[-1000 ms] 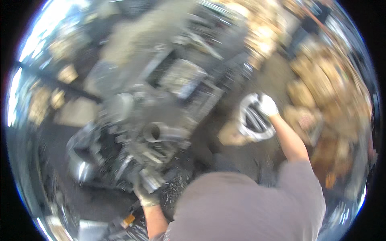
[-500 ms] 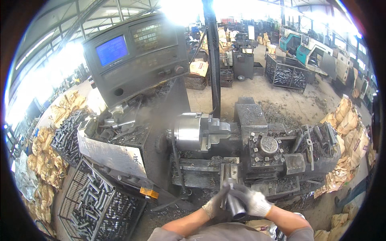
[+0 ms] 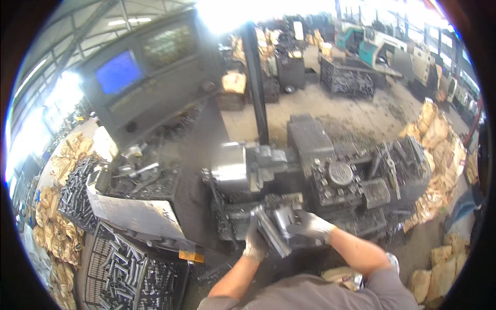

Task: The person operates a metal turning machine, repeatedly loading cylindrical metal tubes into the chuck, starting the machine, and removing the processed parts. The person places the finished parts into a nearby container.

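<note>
Both my hands wear pale work gloves darkened at the fingers. My left hand (image 3: 256, 241) is closed around a long grey metal tube (image 3: 274, 233), tilted with its lower end toward me. On the other side, my right hand (image 3: 313, 228) has its fingers bent against a shiny, rounded metal piece (image 3: 284, 220). Blur hides whether that piece is a second tube. Both hands are in front of a lathe, below its bright chuck (image 3: 230, 168) with stepped jaws (image 3: 266, 163). A tool post (image 3: 341, 174) stands to the right of the chuck.
A dark control panel with a blue screen (image 3: 118, 72) rises at the left. Below it stands a wire basket (image 3: 101, 274) full of metal tubes. Brown sacks (image 3: 439, 139) are heaped at the right. A dark post (image 3: 254, 82) stands behind the lathe.
My hands were close together over one tube; now they are apart. The left has moved left with the tube, and the right has moved up to the shiny piece. The view has shifted.
</note>
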A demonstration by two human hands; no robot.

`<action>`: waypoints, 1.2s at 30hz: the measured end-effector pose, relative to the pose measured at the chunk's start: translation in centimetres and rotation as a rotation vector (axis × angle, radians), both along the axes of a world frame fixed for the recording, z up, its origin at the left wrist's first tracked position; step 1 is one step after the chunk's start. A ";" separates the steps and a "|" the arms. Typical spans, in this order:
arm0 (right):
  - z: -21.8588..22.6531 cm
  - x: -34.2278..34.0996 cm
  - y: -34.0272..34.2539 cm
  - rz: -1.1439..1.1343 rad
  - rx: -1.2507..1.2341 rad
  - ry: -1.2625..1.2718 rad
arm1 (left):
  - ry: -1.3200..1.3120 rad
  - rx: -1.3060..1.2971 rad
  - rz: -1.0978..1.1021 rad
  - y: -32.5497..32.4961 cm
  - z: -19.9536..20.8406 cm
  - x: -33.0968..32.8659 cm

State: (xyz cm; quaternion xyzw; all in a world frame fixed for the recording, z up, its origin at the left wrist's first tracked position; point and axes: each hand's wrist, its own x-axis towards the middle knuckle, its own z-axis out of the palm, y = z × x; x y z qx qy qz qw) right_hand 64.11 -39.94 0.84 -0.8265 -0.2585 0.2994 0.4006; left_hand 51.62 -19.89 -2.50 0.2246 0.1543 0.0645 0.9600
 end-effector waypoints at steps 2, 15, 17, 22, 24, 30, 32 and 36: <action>-0.1 -1.2 2.6 -0.038 -0.001 -0.039 | 0.010 0.314 0.087 -3.3 3.9 2.4; 13.6 25.3 4.2 0.458 -0.608 -1.321 | 0.293 0.685 0.255 3.8 -6.0 -6.4; 11.5 27.1 4.2 0.570 -0.686 -1.070 | 0.459 0.627 0.338 3.8 -8.7 -10.3; 8.1 26.5 7.3 0.616 -0.548 -0.514 | 0.726 0.402 0.622 5.3 -12.7 -20.4; 4.6 28.0 8.3 0.678 -0.461 -0.561 | 0.702 0.397 0.729 7.6 -12.4 -20.8; 8.5 28.6 7.4 0.761 -0.762 -0.440 | 0.469 0.155 0.859 12.5 -8.4 -22.0; 9.4 25.3 8.7 0.621 -0.770 -0.539 | 0.460 0.084 0.797 12.4 -6.2 -22.2; 7.3 26.0 9.3 0.443 -0.272 -0.272 | 0.561 0.113 0.826 14.4 -7.7 -22.0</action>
